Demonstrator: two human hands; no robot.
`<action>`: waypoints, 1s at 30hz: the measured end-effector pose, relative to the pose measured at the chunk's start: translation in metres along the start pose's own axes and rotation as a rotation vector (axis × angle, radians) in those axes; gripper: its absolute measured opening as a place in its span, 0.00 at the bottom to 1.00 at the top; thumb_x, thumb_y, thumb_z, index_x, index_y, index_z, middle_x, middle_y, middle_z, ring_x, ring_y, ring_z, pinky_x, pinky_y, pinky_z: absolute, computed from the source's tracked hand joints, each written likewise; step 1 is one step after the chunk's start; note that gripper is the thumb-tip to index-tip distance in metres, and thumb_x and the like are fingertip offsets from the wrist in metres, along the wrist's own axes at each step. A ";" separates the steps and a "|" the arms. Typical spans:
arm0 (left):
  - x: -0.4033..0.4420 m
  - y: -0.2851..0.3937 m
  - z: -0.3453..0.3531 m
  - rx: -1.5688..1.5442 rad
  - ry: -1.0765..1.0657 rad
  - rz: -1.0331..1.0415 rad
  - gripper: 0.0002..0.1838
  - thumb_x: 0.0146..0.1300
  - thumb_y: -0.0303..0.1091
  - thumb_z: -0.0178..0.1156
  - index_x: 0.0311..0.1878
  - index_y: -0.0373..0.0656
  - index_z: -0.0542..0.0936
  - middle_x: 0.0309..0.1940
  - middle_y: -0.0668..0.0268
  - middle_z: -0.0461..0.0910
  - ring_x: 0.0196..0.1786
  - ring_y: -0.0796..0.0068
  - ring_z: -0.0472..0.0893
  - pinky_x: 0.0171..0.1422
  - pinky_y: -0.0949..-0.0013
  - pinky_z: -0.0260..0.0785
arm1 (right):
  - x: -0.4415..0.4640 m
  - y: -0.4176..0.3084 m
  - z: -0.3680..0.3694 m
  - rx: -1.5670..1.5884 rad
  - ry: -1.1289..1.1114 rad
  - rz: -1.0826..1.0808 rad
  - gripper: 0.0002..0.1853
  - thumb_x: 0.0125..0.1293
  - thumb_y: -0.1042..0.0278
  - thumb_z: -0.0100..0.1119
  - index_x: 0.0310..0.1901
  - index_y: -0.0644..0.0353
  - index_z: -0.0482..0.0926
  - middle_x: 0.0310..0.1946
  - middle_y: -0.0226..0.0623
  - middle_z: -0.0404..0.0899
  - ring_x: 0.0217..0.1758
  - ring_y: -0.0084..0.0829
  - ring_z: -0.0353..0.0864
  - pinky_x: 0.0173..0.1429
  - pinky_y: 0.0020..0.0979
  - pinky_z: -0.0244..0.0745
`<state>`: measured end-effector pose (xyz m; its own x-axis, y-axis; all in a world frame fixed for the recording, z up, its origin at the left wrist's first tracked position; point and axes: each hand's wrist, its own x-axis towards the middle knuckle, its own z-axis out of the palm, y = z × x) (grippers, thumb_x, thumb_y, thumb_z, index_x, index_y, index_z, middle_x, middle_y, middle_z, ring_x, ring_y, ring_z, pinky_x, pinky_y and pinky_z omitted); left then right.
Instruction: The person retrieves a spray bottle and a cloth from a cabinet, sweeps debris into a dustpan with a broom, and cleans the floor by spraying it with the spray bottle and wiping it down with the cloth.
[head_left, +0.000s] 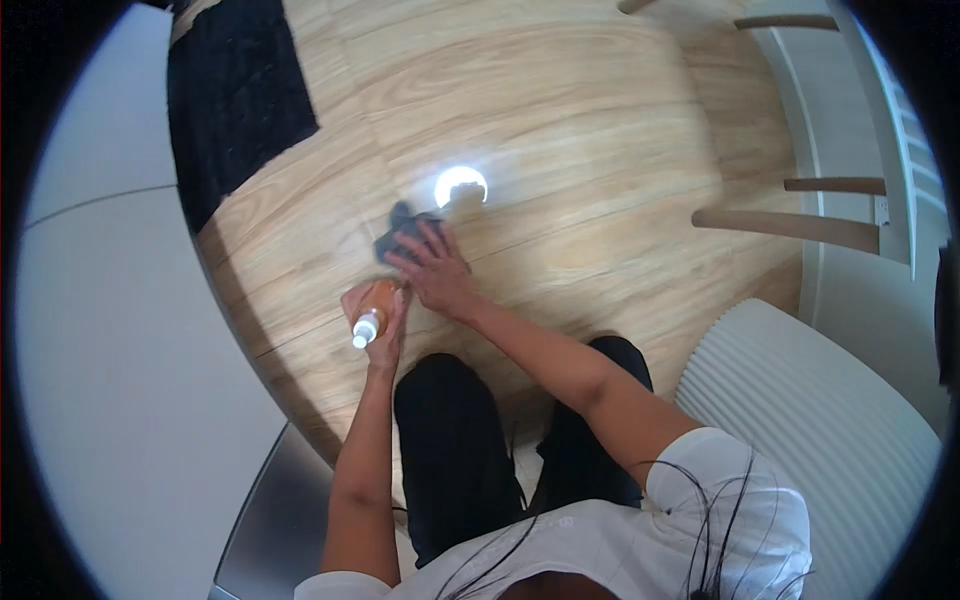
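Observation:
My left hand [381, 318] is closed around a spray bottle [376, 305] with orange liquid and a white top, its nozzle tilted toward me. Just ahead and to the right, my right hand [436, 266] lies over a dark grey cloth [398, 243] on the floor. Its fingers are spread and press the cloth down, and part of the cloth is covered by them. The cloth and fingertips look slightly blurred.
Light wood-look floor [560, 190] spreads ahead, with a bright round light reflection. A black mat [240, 95] lies at the upper left beside a white cabinet [120, 330]. Wooden chair legs [790, 228] stand at the right, near a white ribbed object [800, 420].

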<state>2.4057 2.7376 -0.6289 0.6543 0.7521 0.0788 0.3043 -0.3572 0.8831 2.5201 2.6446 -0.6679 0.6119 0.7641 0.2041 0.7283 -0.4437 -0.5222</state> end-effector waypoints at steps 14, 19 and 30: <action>0.015 -0.098 -0.067 0.062 0.071 0.073 0.27 0.40 0.29 0.74 0.46 0.45 0.73 0.41 0.58 0.71 0.42 0.60 0.76 0.44 0.62 0.73 | 0.161 0.198 -0.042 -0.485 0.538 0.353 0.21 0.64 0.58 0.47 0.56 0.56 0.72 0.58 0.52 0.67 0.65 0.54 0.60 0.70 0.56 0.46; 0.015 -0.098 -0.067 0.119 0.049 0.087 0.29 0.40 0.33 0.74 0.48 0.48 0.72 0.41 0.57 0.71 0.41 0.59 0.76 0.41 0.61 0.75 | 0.189 0.007 0.035 0.137 -0.129 0.241 0.18 0.60 0.68 0.51 0.51 0.64 0.75 0.57 0.48 0.69 0.63 0.49 0.63 0.71 0.48 0.52; 0.010 -0.100 -0.066 0.042 0.067 0.046 0.24 0.42 0.26 0.71 0.45 0.44 0.73 0.41 0.55 0.70 0.42 0.59 0.74 0.43 0.61 0.71 | 0.224 0.149 -0.014 -0.279 0.483 0.248 0.16 0.66 0.67 0.48 0.54 0.61 0.73 0.59 0.52 0.66 0.65 0.55 0.58 0.69 0.52 0.51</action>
<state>2.3361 2.8176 -0.6860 0.6211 0.7691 0.1508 0.3049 -0.4143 0.8576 2.7703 2.7426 -0.6883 0.7970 0.3524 0.4905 0.5592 -0.7375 -0.3787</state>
